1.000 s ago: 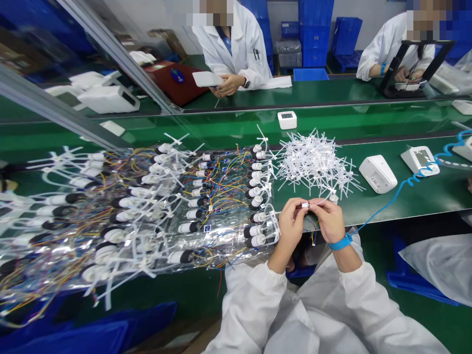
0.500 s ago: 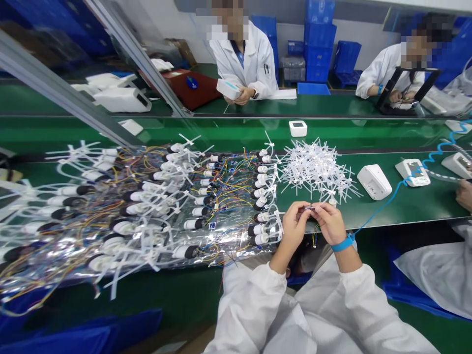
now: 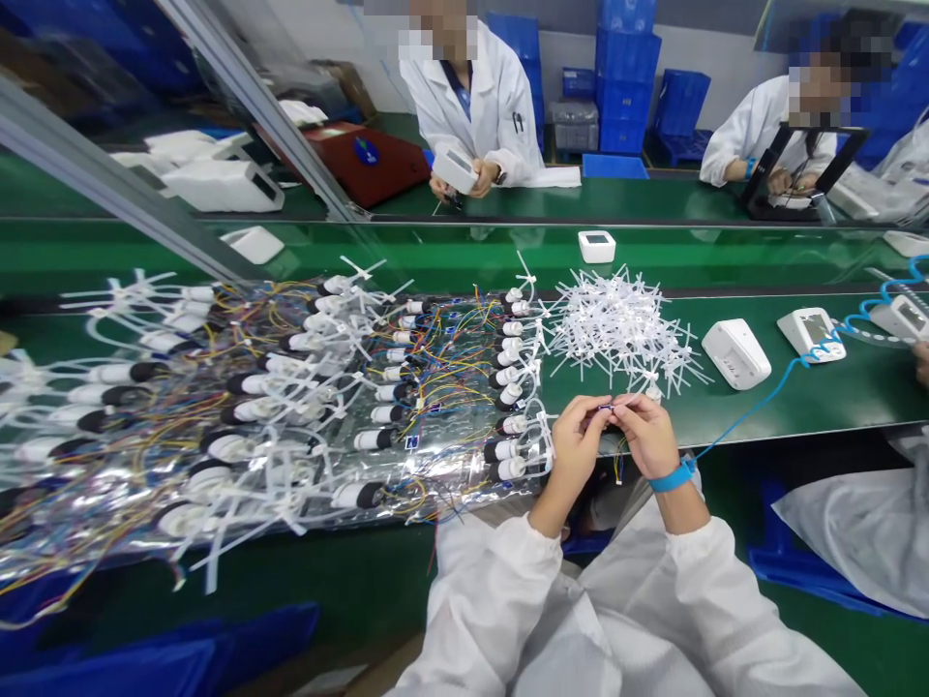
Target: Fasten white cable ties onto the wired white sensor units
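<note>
Lots of white-and-black parts [image 3: 511, 451] lie in rows toward the bench's [image 3: 755, 411] left end, many with white tubes on. A big heap of white tubes [image 3: 616, 324] sits near the far edge, so plenty looks left. At the front edge, the left hand [image 3: 577, 440] and right hand [image 3: 645, 436] pinch a tiny dark piece [image 3: 607, 407], mostly hidden, so I can't tell its shape.

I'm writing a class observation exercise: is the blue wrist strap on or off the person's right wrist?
On: the blue wrist strap encircles it between right hand and white sleeve, with a blue coiled cord leading away.
</note>
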`<state>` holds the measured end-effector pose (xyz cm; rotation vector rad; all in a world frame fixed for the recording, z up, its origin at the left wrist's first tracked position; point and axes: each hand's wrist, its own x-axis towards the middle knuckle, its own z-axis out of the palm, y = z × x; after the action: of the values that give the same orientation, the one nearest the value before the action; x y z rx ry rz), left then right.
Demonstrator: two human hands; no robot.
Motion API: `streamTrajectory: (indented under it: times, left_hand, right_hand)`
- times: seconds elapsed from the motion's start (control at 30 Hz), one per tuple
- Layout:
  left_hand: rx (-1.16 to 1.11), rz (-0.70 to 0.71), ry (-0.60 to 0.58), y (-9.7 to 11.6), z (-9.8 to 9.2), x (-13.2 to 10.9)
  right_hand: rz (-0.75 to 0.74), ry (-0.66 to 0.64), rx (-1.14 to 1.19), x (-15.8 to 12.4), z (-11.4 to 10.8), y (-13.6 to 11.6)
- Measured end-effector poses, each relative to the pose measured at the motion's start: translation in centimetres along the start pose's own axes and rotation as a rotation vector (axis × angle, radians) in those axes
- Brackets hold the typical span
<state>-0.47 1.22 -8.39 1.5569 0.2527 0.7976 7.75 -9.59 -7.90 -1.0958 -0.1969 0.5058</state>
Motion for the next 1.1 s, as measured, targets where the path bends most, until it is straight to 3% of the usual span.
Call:
streamTrajectory:
  times: [0.23, 0.8, 0.97, 1.1]
  left_hand:
    - [-0.044, -0.052, 0.029, 0.0, 0.4, -0.1]
    - [0.058, -0.017, 0.009, -0.3, -0.2, 0.0]
    - [0.044, -0.042, 0.071, -0.7, 0.1, -0.3]
    - [0.046, -0.051, 0.056, -0.8, 0.3, -0.4]
  right_hand:
    - [-0.003, 0.005, 0.022, 0.0, 0.3, -0.1]
    - [-0.055, -0.025, -0.035, 0.3, 0.4, 0.4]
    - [-0.033, -0.004, -0.103, -2.4, -0.3, -0.2]
    - [-0.112, 0.105, -0.360, -4.6, -2.3, -1.4]
